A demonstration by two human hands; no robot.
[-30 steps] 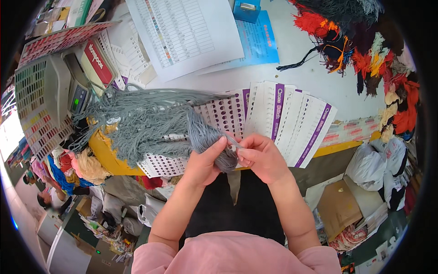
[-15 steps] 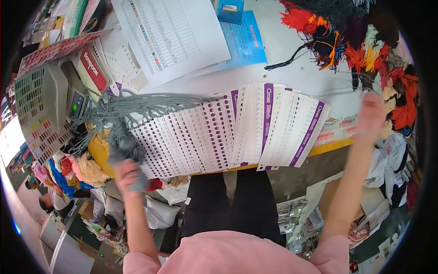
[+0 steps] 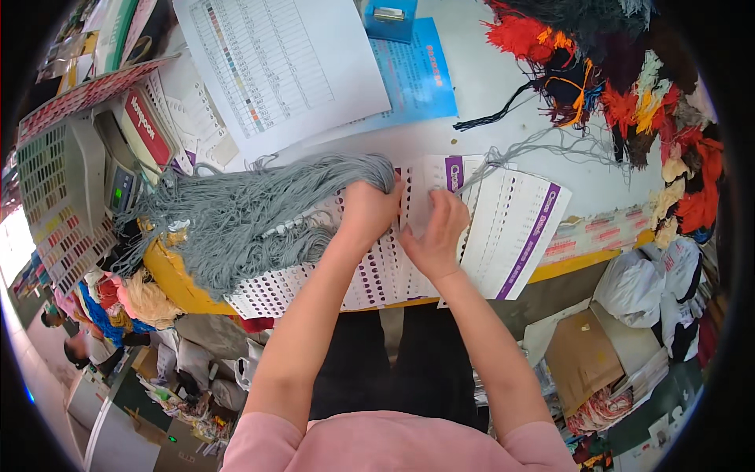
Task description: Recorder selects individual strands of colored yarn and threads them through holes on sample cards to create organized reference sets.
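A large hank of grey thread [image 3: 236, 208] lies over the left part of a row of white punched cards [image 3: 370, 271]. My left hand [image 3: 373, 211] is closed round the right end of the hank, above the cards. Just to its right, my right hand [image 3: 440, 236] hovers over the cards with thumb and forefinger apart. Loose grey strands [image 3: 543, 145] run from beside its fingers toward the far right; whether the other fingers touch them is hidden. Right of this hand, a card with a purple stripe [image 3: 528, 240] fans outward.
A printed sheet [image 3: 283, 71] and a blue leaflet [image 3: 429, 75] lie at the back. Left stands a scale [image 3: 122, 185] with colour charts [image 3: 59, 212]. Red, orange and dark thread bundles [image 3: 582, 63] pile up at the back right. The yellow table edge [image 3: 582, 256] runs nearest me.
My right hand has swung in from the far right to the cards. My left hand has moved up and right with the hank, which now spreads over more of the cards.
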